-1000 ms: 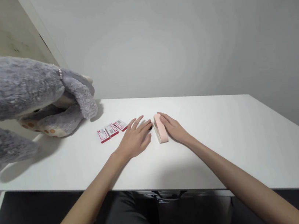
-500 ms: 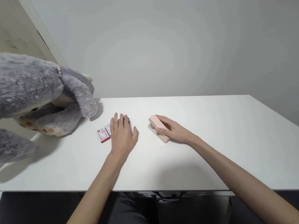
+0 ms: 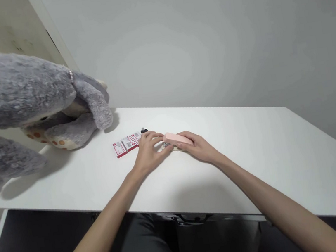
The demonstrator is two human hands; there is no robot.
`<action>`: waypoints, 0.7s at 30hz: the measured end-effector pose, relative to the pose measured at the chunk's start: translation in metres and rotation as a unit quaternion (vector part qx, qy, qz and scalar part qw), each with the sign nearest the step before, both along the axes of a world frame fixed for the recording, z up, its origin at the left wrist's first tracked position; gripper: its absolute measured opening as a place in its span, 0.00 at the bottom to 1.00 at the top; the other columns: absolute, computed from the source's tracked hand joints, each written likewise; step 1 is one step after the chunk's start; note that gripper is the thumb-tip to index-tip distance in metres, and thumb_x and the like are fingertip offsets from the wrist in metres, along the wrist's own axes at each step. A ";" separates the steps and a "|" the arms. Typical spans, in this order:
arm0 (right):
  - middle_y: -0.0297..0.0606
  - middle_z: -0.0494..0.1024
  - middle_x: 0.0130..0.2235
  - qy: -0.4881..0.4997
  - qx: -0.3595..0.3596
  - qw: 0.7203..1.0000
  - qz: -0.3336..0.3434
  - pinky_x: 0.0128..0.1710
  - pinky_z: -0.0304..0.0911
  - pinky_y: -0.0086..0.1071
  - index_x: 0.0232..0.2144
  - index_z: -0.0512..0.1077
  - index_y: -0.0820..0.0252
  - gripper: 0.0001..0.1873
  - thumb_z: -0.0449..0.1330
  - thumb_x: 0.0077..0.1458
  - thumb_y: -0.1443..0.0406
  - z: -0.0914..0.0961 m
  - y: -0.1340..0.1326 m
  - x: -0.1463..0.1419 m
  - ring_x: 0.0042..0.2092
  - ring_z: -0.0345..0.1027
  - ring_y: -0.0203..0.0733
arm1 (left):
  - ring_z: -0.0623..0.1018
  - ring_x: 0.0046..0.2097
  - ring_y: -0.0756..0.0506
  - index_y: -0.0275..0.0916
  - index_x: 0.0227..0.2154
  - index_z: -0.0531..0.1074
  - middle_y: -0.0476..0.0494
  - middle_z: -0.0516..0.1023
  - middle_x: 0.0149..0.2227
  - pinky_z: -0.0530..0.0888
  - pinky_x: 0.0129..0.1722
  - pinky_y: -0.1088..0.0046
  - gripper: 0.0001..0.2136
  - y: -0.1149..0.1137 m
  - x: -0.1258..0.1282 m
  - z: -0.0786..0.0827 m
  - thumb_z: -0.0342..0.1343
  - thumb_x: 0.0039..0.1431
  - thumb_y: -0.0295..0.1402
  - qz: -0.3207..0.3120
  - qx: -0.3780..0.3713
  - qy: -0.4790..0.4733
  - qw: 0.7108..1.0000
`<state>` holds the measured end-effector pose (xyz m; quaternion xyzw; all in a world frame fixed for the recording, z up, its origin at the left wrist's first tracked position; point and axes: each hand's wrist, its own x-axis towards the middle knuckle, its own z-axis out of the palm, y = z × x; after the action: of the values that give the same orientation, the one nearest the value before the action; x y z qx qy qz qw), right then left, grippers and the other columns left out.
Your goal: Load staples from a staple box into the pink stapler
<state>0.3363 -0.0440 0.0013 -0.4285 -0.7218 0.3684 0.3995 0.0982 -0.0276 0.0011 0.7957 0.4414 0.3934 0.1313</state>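
The pale pink stapler with a cream base (image 3: 176, 138) lies near the middle of the white, smooth-topped table (image 3: 249, 169), set crosswise between our two hands, its cap raised at the left end above the base. Our right hand (image 3: 201, 147) is closed around its right end, thumb on the near side and fingers on the far side. Our left hand (image 3: 148, 151) is half-curled at the left end, fingertips and thumb close about it; we cannot tell whether they grip it or only touch. Just left of that hand we see three small, flat, white-and-red boxes (image 3: 130, 141) side by side, the rightmost partly hidden by our fingers. A small black object (image 3: 144, 131) sits just beyond them. Farther left, a large grey plush toy (image 3: 22, 92) leans over the tabletop.
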 end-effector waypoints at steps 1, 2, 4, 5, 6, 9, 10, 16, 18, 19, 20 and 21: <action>0.41 0.82 0.54 0.004 -0.009 1.000 0.005 0.56 0.68 0.44 0.55 0.77 0.54 0.22 0.62 0.66 0.49 0.000 0.000 0.000 0.54 0.75 0.52 | 0.74 0.56 0.35 0.44 0.41 0.83 0.41 0.82 0.49 0.71 0.61 0.49 0.10 -0.001 0.000 0.002 0.69 0.61 0.43 -0.003 -0.015 -0.010 1.000; 0.42 0.82 0.54 0.009 -0.019 1.000 0.009 0.56 0.68 0.44 0.55 0.77 0.55 0.23 0.62 0.66 0.49 0.000 0.000 0.000 0.54 0.75 0.52 | 0.75 0.52 0.37 0.44 0.39 0.83 0.41 0.82 0.46 0.73 0.57 0.52 0.10 -0.002 0.000 0.005 0.68 0.62 0.44 -0.009 -0.034 -0.021 0.999; 0.41 0.82 0.54 0.023 -0.038 0.999 0.017 0.55 0.69 0.44 0.56 0.77 0.55 0.24 0.62 0.65 0.48 0.000 0.001 0.000 0.54 0.75 0.52 | 0.77 0.44 0.40 0.43 0.37 0.81 0.43 0.82 0.40 0.75 0.49 0.58 0.10 -0.004 0.000 0.010 0.66 0.63 0.44 -0.025 -0.073 -0.044 0.996; 0.41 0.82 0.54 0.031 -0.046 0.998 0.020 0.55 0.69 0.43 0.56 0.76 0.55 0.24 0.62 0.65 0.48 0.001 0.001 0.000 0.54 0.75 0.52 | 0.77 0.40 0.42 0.42 0.36 0.81 0.45 0.81 0.38 0.74 0.45 0.61 0.10 -0.005 0.001 0.013 0.66 0.64 0.43 -0.032 -0.089 -0.055 0.994; 0.41 0.82 0.54 0.038 -0.053 0.998 0.023 0.54 0.69 0.43 0.56 0.76 0.54 0.24 0.62 0.65 0.48 0.001 0.001 -0.001 0.54 0.75 0.52 | 0.76 0.38 0.43 0.42 0.34 0.80 0.46 0.80 0.36 0.73 0.43 0.63 0.10 -0.006 0.001 0.014 0.66 0.63 0.43 -0.036 -0.100 -0.063 0.992; 0.42 0.82 0.55 0.049 -0.063 0.996 0.028 0.54 0.69 0.42 0.56 0.77 0.54 0.24 0.62 0.65 0.49 0.000 0.002 -0.001 0.55 0.74 0.52 | 0.74 0.36 0.45 0.41 0.32 0.78 0.47 0.79 0.33 0.70 0.39 0.66 0.11 -0.008 0.003 0.016 0.67 0.62 0.42 -0.039 -0.109 -0.073 0.991; 0.42 0.82 0.55 0.052 -0.064 0.996 0.030 0.54 0.69 0.42 0.56 0.77 0.54 0.24 0.62 0.65 0.49 0.000 0.002 -0.001 0.54 0.74 0.52 | 0.74 0.35 0.45 0.41 0.32 0.78 0.47 0.78 0.33 0.69 0.38 0.66 0.11 -0.008 0.003 0.016 0.68 0.61 0.42 -0.038 -0.111 -0.075 0.990; 0.41 0.81 0.53 0.046 -0.056 0.997 0.040 0.53 0.69 0.42 0.57 0.76 0.54 0.24 0.61 0.66 0.48 -0.003 0.003 0.002 0.53 0.74 0.51 | 0.72 0.34 0.46 0.41 0.32 0.78 0.48 0.77 0.32 0.67 0.36 0.67 0.12 -0.008 0.004 0.015 0.67 0.61 0.44 -0.036 -0.130 -0.073 0.988; 0.41 0.81 0.52 0.042 -0.056 0.997 0.040 0.52 0.69 0.42 0.56 0.76 0.54 0.24 0.61 0.66 0.48 -0.002 0.002 0.002 0.52 0.74 0.51 | 0.72 0.33 0.46 0.40 0.31 0.78 0.48 0.77 0.32 0.66 0.35 0.68 0.12 -0.008 0.004 0.014 0.67 0.61 0.44 -0.036 -0.139 -0.067 0.987; 0.41 0.81 0.52 0.041 -0.055 0.997 0.040 0.52 0.69 0.42 0.56 0.76 0.54 0.24 0.61 0.67 0.48 -0.001 0.002 0.003 0.51 0.74 0.50 | 0.71 0.33 0.47 0.40 0.32 0.78 0.48 0.77 0.32 0.65 0.34 0.68 0.12 -0.008 0.004 0.013 0.67 0.61 0.44 -0.038 -0.141 -0.060 0.987; 0.41 0.81 0.52 0.040 -0.054 0.997 0.040 0.52 0.69 0.41 0.56 0.76 0.53 0.23 0.60 0.67 0.48 -0.001 0.001 0.003 0.51 0.74 0.50 | 0.71 0.32 0.47 0.40 0.32 0.78 0.48 0.77 0.31 0.65 0.34 0.68 0.12 -0.008 0.004 0.012 0.67 0.61 0.44 -0.040 -0.142 -0.052 0.988; 0.41 0.81 0.52 0.040 -0.052 0.997 0.041 0.51 0.69 0.41 0.56 0.76 0.53 0.23 0.60 0.67 0.48 0.000 0.001 0.002 0.51 0.74 0.50 | 0.71 0.32 0.47 0.40 0.32 0.79 0.48 0.77 0.31 0.64 0.33 0.68 0.12 -0.008 0.004 0.011 0.67 0.61 0.44 -0.043 -0.141 -0.044 0.988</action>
<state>0.3387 -0.0434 0.0017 -0.4041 -0.7021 0.4381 0.3898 0.1026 -0.0358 0.0124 0.7694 0.4516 0.3557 0.2783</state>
